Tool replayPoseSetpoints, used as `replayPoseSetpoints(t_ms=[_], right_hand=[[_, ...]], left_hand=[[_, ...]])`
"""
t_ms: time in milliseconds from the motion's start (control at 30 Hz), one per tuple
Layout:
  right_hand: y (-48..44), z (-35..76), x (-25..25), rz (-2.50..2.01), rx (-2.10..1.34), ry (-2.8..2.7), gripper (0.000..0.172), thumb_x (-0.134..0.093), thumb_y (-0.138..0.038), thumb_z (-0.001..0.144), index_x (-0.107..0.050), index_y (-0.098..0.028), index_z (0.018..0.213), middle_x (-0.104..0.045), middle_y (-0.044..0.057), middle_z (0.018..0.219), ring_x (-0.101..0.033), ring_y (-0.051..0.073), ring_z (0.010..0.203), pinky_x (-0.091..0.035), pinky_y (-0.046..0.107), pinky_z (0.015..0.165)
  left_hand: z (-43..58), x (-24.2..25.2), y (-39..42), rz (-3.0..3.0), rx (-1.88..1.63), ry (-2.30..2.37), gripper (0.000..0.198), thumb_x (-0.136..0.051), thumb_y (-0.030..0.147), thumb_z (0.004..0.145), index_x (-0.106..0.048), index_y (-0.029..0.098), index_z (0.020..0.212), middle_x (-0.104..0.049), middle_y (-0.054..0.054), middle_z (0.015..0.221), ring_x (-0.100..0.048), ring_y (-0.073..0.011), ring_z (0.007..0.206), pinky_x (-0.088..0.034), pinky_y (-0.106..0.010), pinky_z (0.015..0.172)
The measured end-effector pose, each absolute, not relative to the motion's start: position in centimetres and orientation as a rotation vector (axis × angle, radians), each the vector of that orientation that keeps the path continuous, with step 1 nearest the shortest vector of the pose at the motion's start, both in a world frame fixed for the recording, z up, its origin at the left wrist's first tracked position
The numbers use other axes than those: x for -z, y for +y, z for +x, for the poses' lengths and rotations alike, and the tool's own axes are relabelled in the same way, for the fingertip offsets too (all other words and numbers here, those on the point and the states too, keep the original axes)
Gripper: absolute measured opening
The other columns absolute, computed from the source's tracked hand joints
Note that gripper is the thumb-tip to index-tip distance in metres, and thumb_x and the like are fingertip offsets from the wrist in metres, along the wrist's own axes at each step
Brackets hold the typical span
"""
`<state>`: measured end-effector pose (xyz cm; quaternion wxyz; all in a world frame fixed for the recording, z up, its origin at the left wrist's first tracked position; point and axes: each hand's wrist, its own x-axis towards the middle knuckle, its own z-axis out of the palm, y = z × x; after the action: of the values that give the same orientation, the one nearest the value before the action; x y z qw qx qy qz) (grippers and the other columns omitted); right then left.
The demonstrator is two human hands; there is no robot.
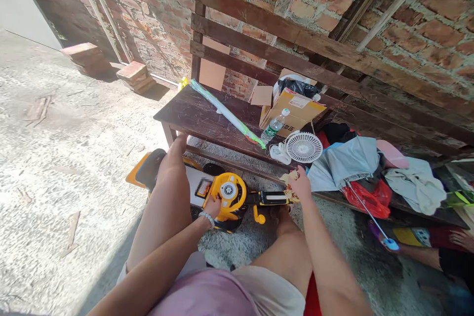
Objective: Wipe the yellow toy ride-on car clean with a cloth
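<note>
Yellow toy (pixel 230 196) between the knees, seemingly steadied there — left grip (pixel 212 206) resting on it, clench unclear; right grip (pixel 300 183) pinching a crumpled wrapper (pixel 288 177).

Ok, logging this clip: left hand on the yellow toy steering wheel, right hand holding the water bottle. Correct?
No: in the head view the right hand holds a crumpled printed wrapper; the water bottle stands on the wooden bench. The left hand is on the wheel as stated.
</note>
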<state>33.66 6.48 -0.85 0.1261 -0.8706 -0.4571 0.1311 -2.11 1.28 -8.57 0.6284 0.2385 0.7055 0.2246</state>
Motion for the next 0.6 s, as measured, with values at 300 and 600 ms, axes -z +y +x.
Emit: replayPoseSetpoints(t_ms=[300,600], right_hand=[[7.5,27.2,6.3,-2.843,-0.945,-1.981,0.037,-0.058,-0.027,0.087,-0.073,-0.019,0.119,-0.075,0.016,0.115,-0.069,0.033,0.111,-0.047,0.043,0.098],[9.8,21.2,5.8,-2.382,-1.435,-2.043,0.039,-0.065,-0.049,0.083,-0.074,-0.023,0.111,-0.077,0.006,0.113,-0.070,0.024,0.101,-0.050,0.025,0.073]], left_hand=[[-2.3,9.4,1.1,0.499,-0.513,1.644,0.018,-0.066,0.023,0.090,-0.048,0.025,0.091,-0.064,-0.006,0.095,-0.066,-0.0247,0.099,-0.058,-0.041,0.089],[-2.2,11.1,1.0,0.525,-0.592,1.668,0.022,-0.061,0.012,0.087,-0.044,0.025,0.084,-0.060,-0.003,0.085,-0.067,-0.0230,0.092,-0.057,-0.037,0.086]])
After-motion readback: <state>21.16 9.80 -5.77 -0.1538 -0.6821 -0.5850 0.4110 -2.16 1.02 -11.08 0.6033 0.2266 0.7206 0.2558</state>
